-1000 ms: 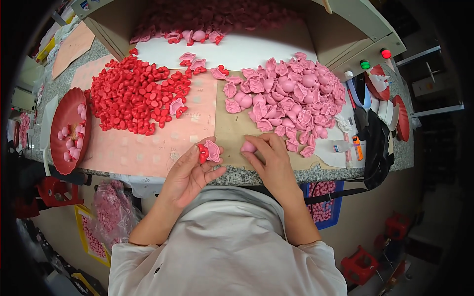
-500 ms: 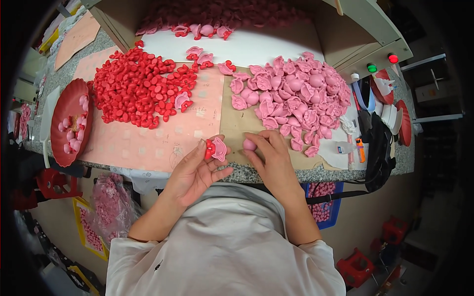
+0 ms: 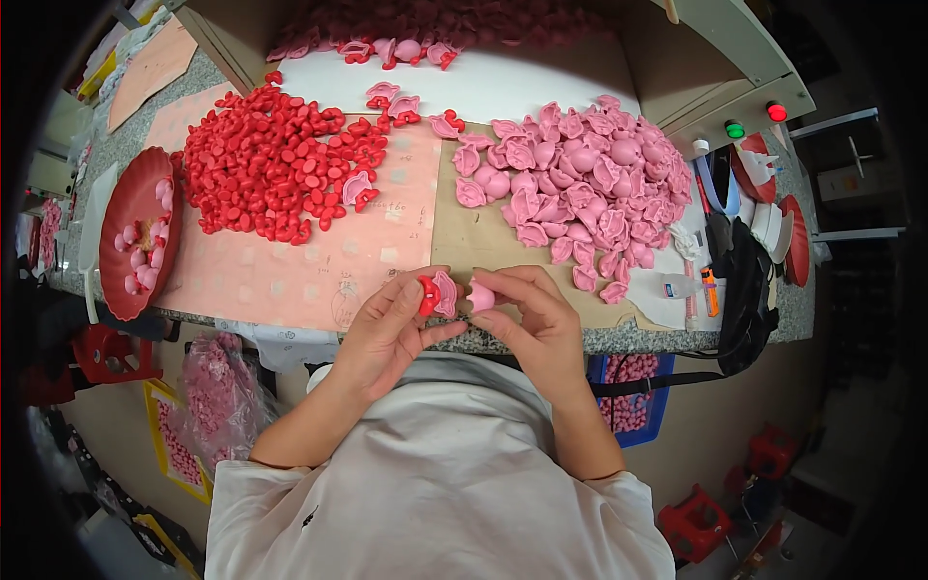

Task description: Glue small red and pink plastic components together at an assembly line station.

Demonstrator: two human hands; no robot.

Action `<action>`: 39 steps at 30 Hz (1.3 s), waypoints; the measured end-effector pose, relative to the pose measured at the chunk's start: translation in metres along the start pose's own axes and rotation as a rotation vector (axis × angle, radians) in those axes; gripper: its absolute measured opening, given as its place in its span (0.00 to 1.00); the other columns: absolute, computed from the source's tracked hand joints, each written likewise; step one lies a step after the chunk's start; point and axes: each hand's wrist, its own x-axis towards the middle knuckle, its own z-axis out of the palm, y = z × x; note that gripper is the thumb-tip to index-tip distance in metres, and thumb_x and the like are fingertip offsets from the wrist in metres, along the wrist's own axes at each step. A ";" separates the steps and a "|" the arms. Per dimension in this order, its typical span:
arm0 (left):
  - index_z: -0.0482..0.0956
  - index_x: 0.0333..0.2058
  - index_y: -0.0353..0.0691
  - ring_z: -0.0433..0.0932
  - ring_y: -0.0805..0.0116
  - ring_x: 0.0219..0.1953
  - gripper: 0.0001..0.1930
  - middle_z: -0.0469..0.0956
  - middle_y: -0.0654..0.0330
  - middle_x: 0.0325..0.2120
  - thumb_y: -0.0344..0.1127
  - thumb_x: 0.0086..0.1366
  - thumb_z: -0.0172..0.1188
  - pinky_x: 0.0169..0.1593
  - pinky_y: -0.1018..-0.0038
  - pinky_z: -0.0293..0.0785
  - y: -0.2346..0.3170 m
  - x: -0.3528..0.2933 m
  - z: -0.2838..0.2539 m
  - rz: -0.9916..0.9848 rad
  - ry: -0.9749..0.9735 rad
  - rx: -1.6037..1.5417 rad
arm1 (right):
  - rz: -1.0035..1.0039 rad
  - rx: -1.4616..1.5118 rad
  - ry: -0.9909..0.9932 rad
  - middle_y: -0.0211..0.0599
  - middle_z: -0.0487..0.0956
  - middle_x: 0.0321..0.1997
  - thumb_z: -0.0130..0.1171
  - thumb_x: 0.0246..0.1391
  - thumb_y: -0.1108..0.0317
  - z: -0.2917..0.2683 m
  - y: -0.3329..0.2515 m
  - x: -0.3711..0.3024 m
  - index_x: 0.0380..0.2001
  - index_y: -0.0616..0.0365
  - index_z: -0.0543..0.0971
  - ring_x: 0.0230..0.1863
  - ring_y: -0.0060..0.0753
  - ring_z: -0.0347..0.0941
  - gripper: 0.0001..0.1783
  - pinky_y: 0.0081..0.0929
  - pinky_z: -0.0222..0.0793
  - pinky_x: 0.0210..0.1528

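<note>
- Under the bench on my left I see a clear plastic bag (image 3: 220, 401) stuffed with small pink pieces.
- Beside it stands a flat yellow-edged packet (image 3: 174, 454) of pink pieces.
- I see no labels, signs or screens.

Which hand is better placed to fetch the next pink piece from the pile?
Probably the right hand: the pink pile lies on its side, while the left hand holds the red-and-pink piece.

bench (image 3: 619, 338) | pink sheet (image 3: 319, 261) | cardboard (image 3: 493, 242) | red tray (image 3: 121, 232)
</note>
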 end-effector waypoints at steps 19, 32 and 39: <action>0.70 0.51 0.39 0.73 0.70 0.46 0.15 0.73 0.60 0.44 0.37 0.68 0.48 0.51 0.68 0.73 -0.010 0.001 0.009 0.007 0.013 0.037 | -0.093 -0.068 -0.014 0.37 0.71 0.45 0.64 0.43 0.79 0.008 0.001 -0.002 0.44 0.60 0.78 0.44 0.28 0.71 0.20 0.20 0.70 0.44; 0.75 0.43 0.34 0.73 0.75 0.41 0.11 0.73 0.59 0.42 0.29 0.62 0.57 0.44 0.78 0.71 -0.017 0.000 0.005 0.177 -0.011 0.239 | 0.134 0.424 -0.089 0.35 0.68 0.48 0.56 0.51 0.81 -0.003 0.006 -0.005 0.49 0.67 0.71 0.47 0.26 0.68 0.20 0.22 0.67 0.48; 0.78 0.36 0.33 0.72 0.75 0.38 0.06 0.72 0.61 0.37 0.25 0.58 0.60 0.43 0.80 0.70 -0.014 0.000 0.005 0.262 -0.017 0.380 | 0.174 0.439 -0.256 0.36 0.68 0.49 0.55 0.53 0.79 -0.009 0.012 -0.008 0.51 0.67 0.70 0.49 0.28 0.68 0.20 0.25 0.67 0.50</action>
